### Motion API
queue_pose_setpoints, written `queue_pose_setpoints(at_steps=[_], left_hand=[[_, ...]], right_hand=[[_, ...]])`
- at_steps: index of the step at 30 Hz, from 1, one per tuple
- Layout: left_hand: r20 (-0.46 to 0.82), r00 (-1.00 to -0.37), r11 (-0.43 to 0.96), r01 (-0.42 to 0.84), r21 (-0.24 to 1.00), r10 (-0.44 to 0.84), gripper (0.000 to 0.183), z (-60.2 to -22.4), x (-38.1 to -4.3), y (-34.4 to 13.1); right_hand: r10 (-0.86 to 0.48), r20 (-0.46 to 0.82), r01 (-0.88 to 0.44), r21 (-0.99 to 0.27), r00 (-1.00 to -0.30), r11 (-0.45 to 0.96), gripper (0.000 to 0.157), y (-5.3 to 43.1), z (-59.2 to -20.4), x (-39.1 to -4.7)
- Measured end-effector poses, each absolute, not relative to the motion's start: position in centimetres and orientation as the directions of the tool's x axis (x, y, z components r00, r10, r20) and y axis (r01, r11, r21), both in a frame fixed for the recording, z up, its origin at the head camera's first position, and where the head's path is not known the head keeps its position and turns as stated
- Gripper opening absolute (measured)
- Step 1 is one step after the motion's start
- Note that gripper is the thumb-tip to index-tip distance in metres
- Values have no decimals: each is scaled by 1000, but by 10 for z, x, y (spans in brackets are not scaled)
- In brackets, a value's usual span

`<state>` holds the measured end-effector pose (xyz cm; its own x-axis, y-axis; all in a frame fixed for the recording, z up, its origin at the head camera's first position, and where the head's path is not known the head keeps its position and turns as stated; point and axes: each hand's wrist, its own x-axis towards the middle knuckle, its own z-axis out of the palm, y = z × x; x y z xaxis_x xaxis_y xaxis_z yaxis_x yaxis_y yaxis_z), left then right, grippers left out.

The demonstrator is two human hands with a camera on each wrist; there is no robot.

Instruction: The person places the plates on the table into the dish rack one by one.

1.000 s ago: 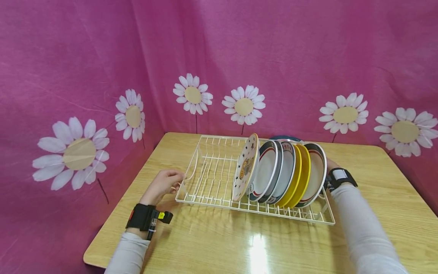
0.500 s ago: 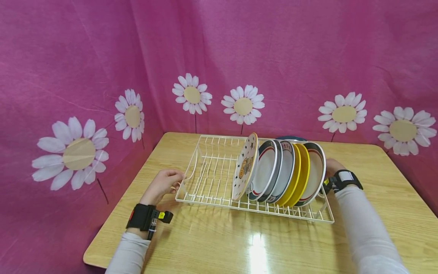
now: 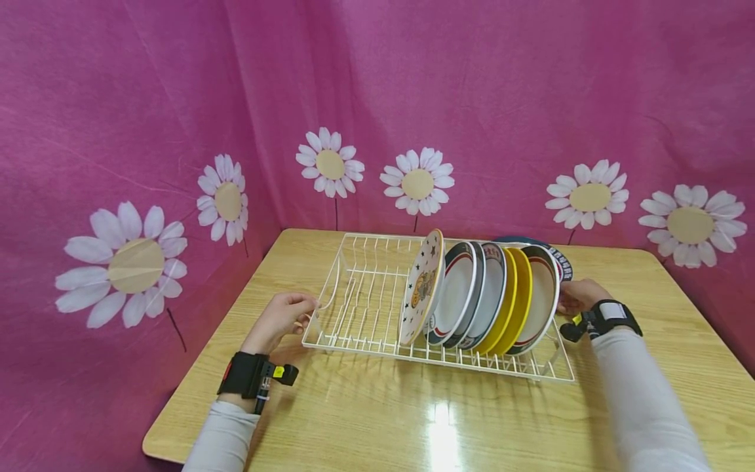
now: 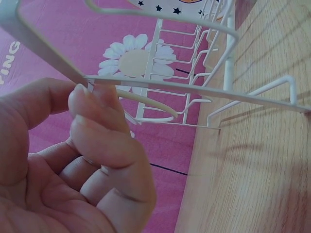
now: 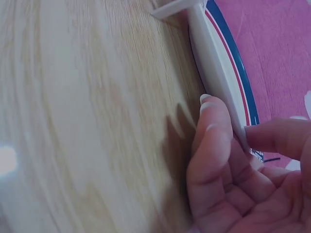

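Note:
A white wire dish rack [image 3: 366, 352] stands on the table, and my left hand [image 3: 282, 321] pinches the wire frame [image 4: 194, 89] at its left end between thumb and fingers. Behind the rack's right end lies a blue-rimmed plate [image 3: 563, 263], partly hidden by the dishes in front. My right hand [image 3: 584, 295] pinches its near edge; in the right wrist view the thumb is on top and the curled fingers beneath, beside the plate's blue rim and red line [image 5: 238, 68].
Several dishes lean upright in the rack's right half: a star-patterned plate [image 3: 421, 288], dark-rimmed white ones [image 3: 539, 301] and yellow ones [image 3: 519, 301]. The left slots are bare wires. A pink flowered curtain [image 3: 495, 98] hangs along the back and left of the wooden table [image 3: 366, 406].
My right hand has moved right, away from the rack's right end, and the blue-rimmed plate has slid right with it, showing more of its rim. The left hand has stayed put.

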<state>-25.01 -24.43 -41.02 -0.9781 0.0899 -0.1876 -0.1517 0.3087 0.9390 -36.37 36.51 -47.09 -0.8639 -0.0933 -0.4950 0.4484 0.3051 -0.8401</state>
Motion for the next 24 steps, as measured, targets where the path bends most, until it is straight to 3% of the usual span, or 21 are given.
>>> queue_pose_setpoints(at_steps=[10,17,21,24], left_hand=[[-197,-977,326,-159,932,85,35,-411,-247,-243],[-195,-977,315,-159,936,88,34,-411,-247,-243],[-198,-976,307,-163,937,87,34,-411,-249,-243],[-201,-976,310,-165,936,87,35,-411,-249,-244]], right_hand=[[-56,-565,539,-809,-823,233,28,384,-472,-349],[89,-537,544,-822,-839,167,24,399,-477,-338],[217,-509,545,-822,-833,165,29,406,-477,-331],[288,-476,534,-828,-831,172,43,409,-478,-325]])
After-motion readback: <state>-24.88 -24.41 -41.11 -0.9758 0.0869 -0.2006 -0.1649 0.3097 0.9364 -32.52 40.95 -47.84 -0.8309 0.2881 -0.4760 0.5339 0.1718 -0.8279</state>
